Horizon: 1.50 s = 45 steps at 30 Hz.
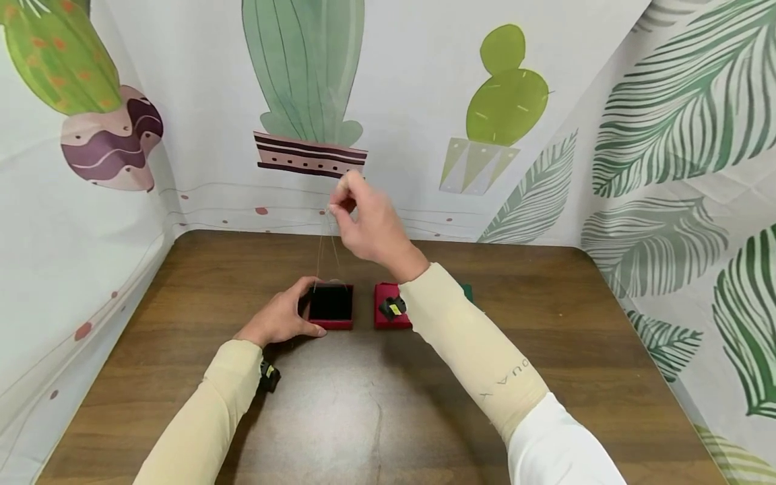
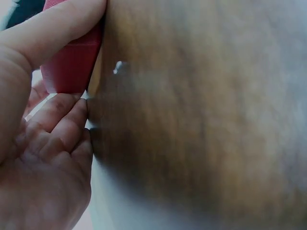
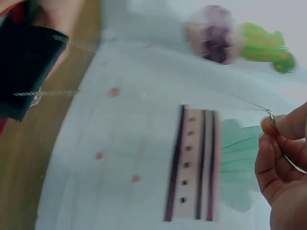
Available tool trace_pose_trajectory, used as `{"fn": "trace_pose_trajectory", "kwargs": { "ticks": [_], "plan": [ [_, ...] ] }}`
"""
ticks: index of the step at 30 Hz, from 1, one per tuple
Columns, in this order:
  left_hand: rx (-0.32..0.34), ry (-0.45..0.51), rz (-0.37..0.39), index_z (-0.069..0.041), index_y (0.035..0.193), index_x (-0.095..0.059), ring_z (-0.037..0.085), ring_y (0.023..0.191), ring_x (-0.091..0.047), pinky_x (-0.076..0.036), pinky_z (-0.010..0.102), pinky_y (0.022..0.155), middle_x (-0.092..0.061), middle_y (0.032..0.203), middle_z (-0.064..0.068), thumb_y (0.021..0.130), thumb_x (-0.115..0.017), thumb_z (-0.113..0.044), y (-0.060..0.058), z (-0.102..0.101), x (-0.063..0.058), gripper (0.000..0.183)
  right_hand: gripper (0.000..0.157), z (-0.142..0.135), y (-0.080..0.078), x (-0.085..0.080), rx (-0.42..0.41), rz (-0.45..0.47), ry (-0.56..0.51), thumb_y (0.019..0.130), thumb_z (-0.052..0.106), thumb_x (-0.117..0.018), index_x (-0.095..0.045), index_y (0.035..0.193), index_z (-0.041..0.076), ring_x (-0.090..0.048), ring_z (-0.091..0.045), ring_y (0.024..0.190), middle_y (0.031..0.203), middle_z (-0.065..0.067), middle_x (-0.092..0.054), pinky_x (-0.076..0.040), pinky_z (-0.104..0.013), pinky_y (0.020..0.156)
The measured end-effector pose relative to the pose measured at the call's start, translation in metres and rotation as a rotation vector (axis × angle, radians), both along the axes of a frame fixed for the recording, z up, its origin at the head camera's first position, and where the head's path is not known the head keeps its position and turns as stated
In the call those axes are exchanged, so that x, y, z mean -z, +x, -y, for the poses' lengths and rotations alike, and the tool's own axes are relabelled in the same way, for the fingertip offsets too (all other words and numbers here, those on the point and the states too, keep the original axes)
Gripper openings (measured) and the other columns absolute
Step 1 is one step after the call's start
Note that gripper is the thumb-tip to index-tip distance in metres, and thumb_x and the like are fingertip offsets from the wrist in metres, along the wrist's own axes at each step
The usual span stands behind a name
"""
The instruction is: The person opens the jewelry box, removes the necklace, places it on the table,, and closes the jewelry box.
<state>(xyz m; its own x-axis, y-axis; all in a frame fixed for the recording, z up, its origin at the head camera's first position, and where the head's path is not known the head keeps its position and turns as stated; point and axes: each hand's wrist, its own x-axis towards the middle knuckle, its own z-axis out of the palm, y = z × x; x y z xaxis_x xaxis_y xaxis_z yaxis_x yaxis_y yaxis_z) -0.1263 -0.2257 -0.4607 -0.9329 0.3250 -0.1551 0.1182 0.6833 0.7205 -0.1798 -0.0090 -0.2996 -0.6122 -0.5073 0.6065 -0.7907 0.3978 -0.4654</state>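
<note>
A small red jewellery box [image 1: 331, 325] with a black insert [image 1: 331, 303] rests on the table. My left hand [image 1: 279, 318] grips it from the left, thumb on the near side and fingers round the far side. In the left wrist view, thumb and fingers lie on either side of the red box wall [image 2: 72, 62]. Raised above the box, my right hand [image 1: 372, 222] pinches the end of a thin necklace [image 3: 259, 104] between thumb and index finger. Two strands run down from there to the black insert. A small clear, shiny piece [image 3: 36, 99] shows at the insert's edge.
A second red box or lid [image 1: 384, 294] sits to the right, partly covered by my right wrist and its camera. Behind the right sleeve a green corner [image 1: 467, 292] shows. A fabric backdrop [image 1: 412, 135] with printed cacti stands along the table's [image 1: 521, 269] far edge.
</note>
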Motion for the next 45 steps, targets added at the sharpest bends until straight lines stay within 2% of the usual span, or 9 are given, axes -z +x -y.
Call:
{"fn": "trace_pose_trajectory", "kwargs": {
  "ticks": [3, 7, 13, 18, 25, 31, 35, 45],
  "plan": [
    [-0.011, -0.008, -0.001, -0.022, 0.152, -0.040, 0.031, 0.113, -0.063, -0.050, 0.055, 0.103, -0.065, 0.137, 0.015, 0.074, -0.096, -0.032, 0.000, 0.002, -0.001, 0.096, 0.007, 0.002, 0.002, -0.006, 0.018, -0.007, 0.031, 0.101, 0.001, -0.060, -0.053, 0.100, 0.002, -0.066, -0.020, 0.079, 0.095, -0.011, -0.069, -0.053, -0.024, 0.073],
    [-0.006, -0.010, 0.012, -0.023, 0.152, -0.040, 0.027, 0.109, -0.062, -0.050, 0.052, 0.101, -0.064, 0.137, 0.014, 0.075, -0.095, -0.033, 0.000, 0.003, 0.000, 0.095, 0.006, 0.002, 0.002, 0.003, 0.073, 0.056, 0.159, 0.102, 0.003, -0.059, -0.053, 0.100, 0.004, -0.060, -0.018, 0.076, 0.093, -0.009, -0.068, -0.047, -0.022, 0.070],
    [0.008, -0.002, -0.026, -0.025, 0.150, -0.042, 0.026, 0.104, -0.061, -0.050, 0.050, 0.099, -0.067, 0.130, 0.011, 0.074, -0.096, -0.030, 0.000, 0.001, 0.000, 0.094, 0.007, 0.000, -0.001, 0.011, 0.104, 0.082, 0.174, 0.102, 0.003, -0.059, -0.053, 0.102, 0.005, -0.061, -0.019, 0.081, 0.094, -0.008, -0.066, -0.051, -0.027, 0.074],
    [0.019, -0.004, -0.024, -0.028, 0.150, -0.043, 0.022, 0.093, -0.059, -0.048, 0.042, 0.089, -0.067, 0.118, 0.008, 0.074, -0.096, -0.030, 0.000, -0.001, 0.000, 0.093, 0.005, -0.003, -0.003, 0.016, 0.140, 0.101, 0.191, 0.103, 0.004, -0.059, -0.054, 0.103, 0.006, -0.063, -0.020, 0.089, 0.096, -0.008, -0.066, -0.054, -0.028, 0.079],
    [0.022, 0.025, -0.014, -0.030, 0.148, -0.045, 0.019, 0.078, -0.056, -0.046, 0.034, 0.076, -0.063, 0.098, 0.007, 0.073, -0.097, -0.024, -0.001, -0.001, 0.000, 0.091, 0.005, -0.010, -0.007, 0.024, 0.153, 0.069, 0.171, 0.102, 0.003, -0.058, -0.054, 0.103, 0.006, -0.064, -0.019, 0.081, 0.092, -0.008, -0.068, -0.054, -0.028, 0.073],
    [0.019, 0.022, -0.016, -0.028, 0.147, -0.045, 0.019, 0.080, -0.056, -0.045, 0.034, 0.078, -0.063, 0.098, 0.007, 0.073, -0.097, -0.024, -0.001, -0.002, -0.001, 0.090, 0.005, -0.013, -0.007, 0.021, 0.154, 0.087, 0.143, 0.103, 0.003, -0.058, -0.054, 0.105, 0.005, -0.066, -0.019, 0.080, 0.094, -0.009, -0.070, -0.055, -0.028, 0.073],
    [0.020, 0.020, -0.021, -0.028, 0.147, -0.046, 0.020, 0.083, -0.057, -0.046, 0.036, 0.081, -0.065, 0.103, 0.008, 0.073, -0.097, -0.023, -0.001, -0.002, -0.001, 0.090, 0.005, -0.013, -0.006, 0.016, 0.142, 0.056, 0.108, 0.102, 0.002, -0.058, -0.055, 0.104, 0.004, -0.065, -0.019, 0.079, 0.093, -0.010, -0.071, -0.054, -0.028, 0.072],
    [0.029, 0.018, -0.013, -0.027, 0.150, -0.045, 0.029, 0.113, -0.061, -0.049, 0.052, 0.102, -0.067, 0.132, 0.010, 0.074, -0.096, -0.031, -0.001, -0.001, 0.000, 0.091, 0.005, -0.015, 0.002, 0.004, 0.092, 0.070, 0.004, 0.101, 0.002, -0.060, -0.055, 0.103, 0.003, -0.066, -0.019, 0.079, 0.093, -0.012, -0.071, -0.053, -0.026, 0.072]
  ]
}}
